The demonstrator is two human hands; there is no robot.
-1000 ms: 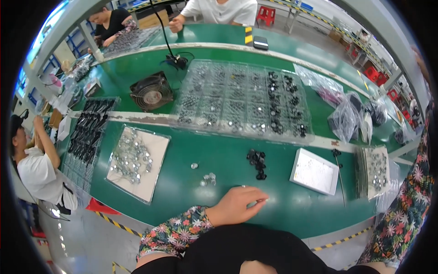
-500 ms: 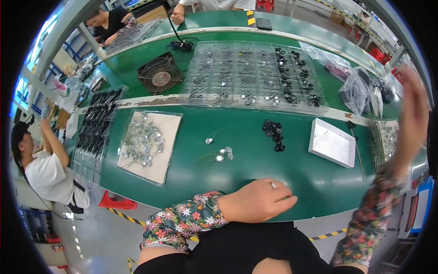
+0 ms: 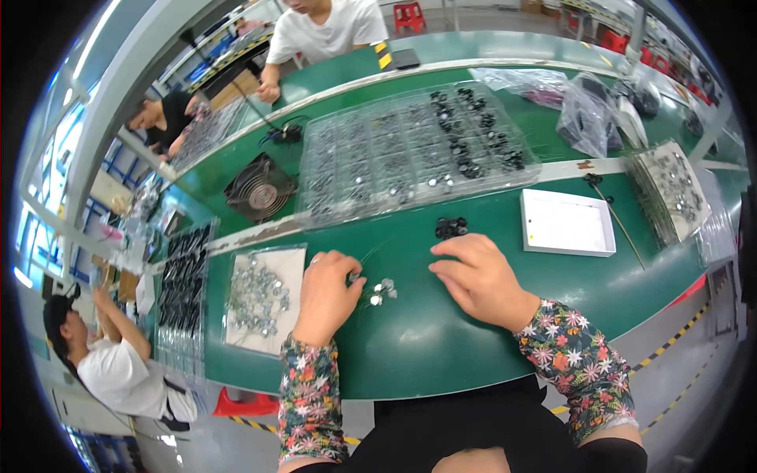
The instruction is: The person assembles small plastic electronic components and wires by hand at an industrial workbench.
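Observation:
My left hand [image 3: 325,296] is over the green worktop, its thumb and fingers closed on a small round silver part with thin wires [image 3: 354,277]. Just right of it lies a little cluster of similar silver parts [image 3: 382,292]. More of them are heaped on a pale board [image 3: 289,322] to the left. My right hand [image 3: 479,282] has its thumb and forefinger apart and holds nothing that I can see. Its fingertips are just short of a small pile of black round parts [image 3: 452,228], partly behind the hand.
Beyond the hands lies a clear compartment tray [image 3: 371,150] of small parts, with a fan [image 3: 260,189] at its left. A white box [image 3: 566,224], a thin rod [image 3: 627,232] and a stacked board of parts [image 3: 670,193] are at the right. Plastic bags [image 3: 587,114] lie behind. People sit around.
My right hand has come down from the far right to the black parts. My left hand has moved from the table's front edge to the silver part and closed on it. The view has tilted.

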